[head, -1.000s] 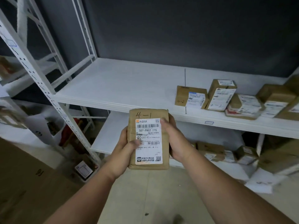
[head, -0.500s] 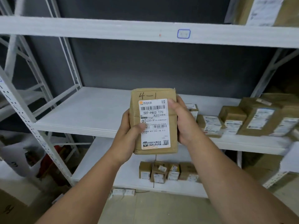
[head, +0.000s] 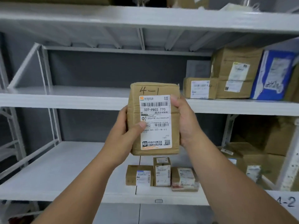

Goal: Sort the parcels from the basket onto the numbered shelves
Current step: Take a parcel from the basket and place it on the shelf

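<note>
Parcel [head: 155,118] of brown cardboard (marked "4-1" by hand above its white label) stands upright in the air before the white shelves [head: 64,101]. Left hand [head: 125,131] grips its left edge, thumb pressed on the label; right hand [head: 184,122] grips its right edge. Three small boxes [head: 161,173] sit on the lower shelf just below it.

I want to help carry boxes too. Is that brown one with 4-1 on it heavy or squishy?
Probably not heavy: the left hand and right hand hold the parcel up by its sides. It looks fairly stiff, since its edges stay straight, though the cardboard is creased. It likely won't slip easily; plain cardboard usually isn't slick.
</note>
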